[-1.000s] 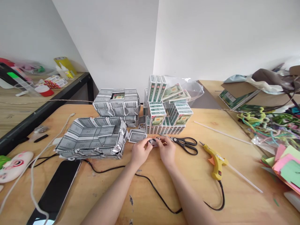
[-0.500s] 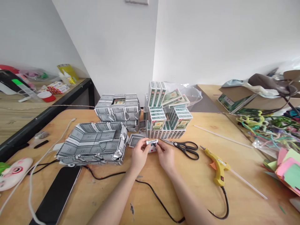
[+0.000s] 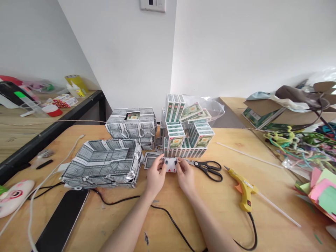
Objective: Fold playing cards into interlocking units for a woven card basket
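Note:
A white playing card with red hearts facing me spans my two hands, low over the table. My left hand pinches its left edge between thumb and fingers. On the right edge, my right hand has the same kind of pinch. Just behind the left hand lie loose cards, patterned backs up. Black-handled scissors rest right of my right hand, blades toward it. Stacked green-and-white card boxes stand behind the hands. Left of them is an open tray made of folded cards.
A second folded-card structure stands behind the tray. The yellow glue gun lies at right, its black cord crossing the front of the table. A phone lies front left; coloured paper and pipe cleaners are far right.
The card's upper part, with its white edge raised before, now lies flatter, showing more of the heart face. Both hands stay in nearly the same place. The camera view has tilted up slightly.

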The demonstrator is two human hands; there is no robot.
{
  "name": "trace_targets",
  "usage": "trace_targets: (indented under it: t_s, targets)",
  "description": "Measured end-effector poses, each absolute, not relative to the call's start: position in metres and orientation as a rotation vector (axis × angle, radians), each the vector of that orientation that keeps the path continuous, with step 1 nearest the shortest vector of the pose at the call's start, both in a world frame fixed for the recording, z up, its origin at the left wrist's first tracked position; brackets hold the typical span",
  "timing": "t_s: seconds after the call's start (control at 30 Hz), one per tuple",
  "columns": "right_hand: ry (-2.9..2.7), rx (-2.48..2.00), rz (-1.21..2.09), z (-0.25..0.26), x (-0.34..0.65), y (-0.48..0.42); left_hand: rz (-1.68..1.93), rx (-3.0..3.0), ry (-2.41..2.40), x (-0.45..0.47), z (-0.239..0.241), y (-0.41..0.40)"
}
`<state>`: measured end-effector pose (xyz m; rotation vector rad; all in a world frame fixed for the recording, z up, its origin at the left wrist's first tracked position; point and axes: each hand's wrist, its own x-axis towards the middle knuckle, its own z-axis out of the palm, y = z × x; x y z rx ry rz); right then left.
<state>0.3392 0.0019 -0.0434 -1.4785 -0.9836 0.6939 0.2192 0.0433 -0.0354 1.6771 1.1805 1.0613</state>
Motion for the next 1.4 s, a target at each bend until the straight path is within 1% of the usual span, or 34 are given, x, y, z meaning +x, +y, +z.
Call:
trace_targets:
  t_s: [0.33,0.6,0.8,0.93,1.13,1.4]
  targets:
    - [-0.865,-1.334,0.948,-0.027,0.335,0.0,1.099,1.789,1.202,0.219,-0.036,0.043]
    - [-0.841,-1.293,0.98,-0.033,0.34,0.006,1.079,1.828,1.2,0.218,-0.031,0.042]
    - [-0.938,-1.317,0.871,-0.037,0.34,0.005,1.085,1.696,1.112,0.22,-0.029,0.04]
    - [-1.013,-1.368,0.8,-0.036,0.336,0.001,1.104,1.81,1.22,0.219,-0.03,0.042]
    - [-1.102,-1.468,0.656,-0.033,0.336,-0.002,1.144,1.885,1.205,0.217,-0.03,0.043]
    - [-1.1,-1.585,0.588,-0.036,0.334,-0.003,1.168,1.874,1.244,0.217,-0.028,0.043]
